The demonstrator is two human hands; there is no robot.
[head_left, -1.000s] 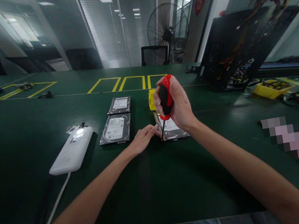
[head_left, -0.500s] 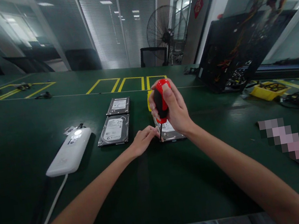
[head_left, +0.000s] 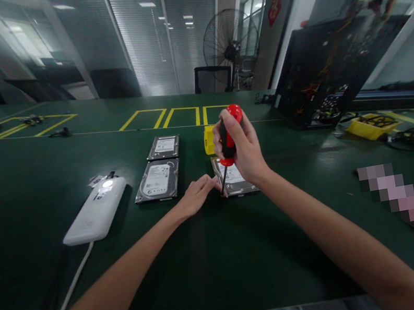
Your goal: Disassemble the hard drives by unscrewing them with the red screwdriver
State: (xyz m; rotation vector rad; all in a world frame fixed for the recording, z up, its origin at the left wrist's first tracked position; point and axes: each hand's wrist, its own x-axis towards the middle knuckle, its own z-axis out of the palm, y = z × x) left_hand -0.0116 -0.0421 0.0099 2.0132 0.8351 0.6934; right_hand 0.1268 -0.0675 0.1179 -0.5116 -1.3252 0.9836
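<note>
Your left forearm (head_left: pixel 131 273) is running diagonally upward from the lower left corner; your left hand (head_left: pixel 197 196) is lying just below centre, its back facing up and its fingers (head_left: pixel 207 182) pointing rightward. Your right forearm (head_left: pixel 332 218) is slanting up from the lower right, while your right hand (head_left: pixel 245 146) is forming a wrapped grip right of centre, thumb (head_left: pixel 232 124) pointing up-left.

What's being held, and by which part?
The right hand grips a screwdriver by its red and black handle. The left hand is at the edge of the rightmost hard drive; whether it grips cannot be told.
</note>
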